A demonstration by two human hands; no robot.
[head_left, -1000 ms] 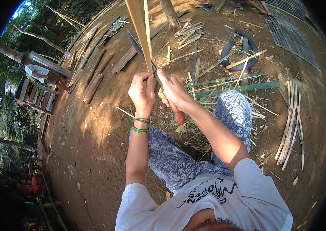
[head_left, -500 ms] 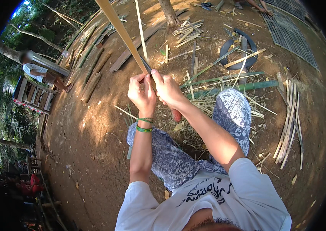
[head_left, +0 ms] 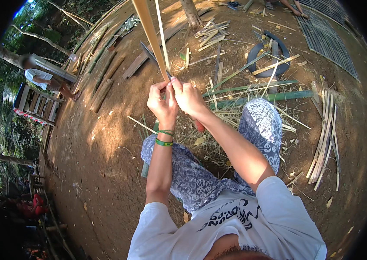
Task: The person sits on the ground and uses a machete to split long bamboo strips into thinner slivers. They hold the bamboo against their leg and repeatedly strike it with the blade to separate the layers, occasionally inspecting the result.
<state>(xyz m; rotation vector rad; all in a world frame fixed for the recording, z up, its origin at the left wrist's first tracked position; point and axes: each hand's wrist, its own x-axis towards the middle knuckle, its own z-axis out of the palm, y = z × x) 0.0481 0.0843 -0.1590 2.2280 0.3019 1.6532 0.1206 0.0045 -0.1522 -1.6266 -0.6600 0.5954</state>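
My left hand is closed on a long pale bamboo strip that rises past the top edge of the picture. Its fingers meet my right hand, which grips a knife. The dark knife blade crosses behind the strip and sticks out on its left; the reddish handle shows below the right wrist. A thinner sliver stands apart from the wide strip and meets it at the blade. The strip's lower end is hidden by my hands.
Split bamboo slats lie at my right. Ahead are a green bamboo length, shavings, a black tyre, a tree trunk and a slatted panel. A person is at the far left; another's legs show at the top right.
The knife blade has swung so that it now shows left of the strip. Both hands have shifted slightly right, and the upper part of the strip has moved right too.
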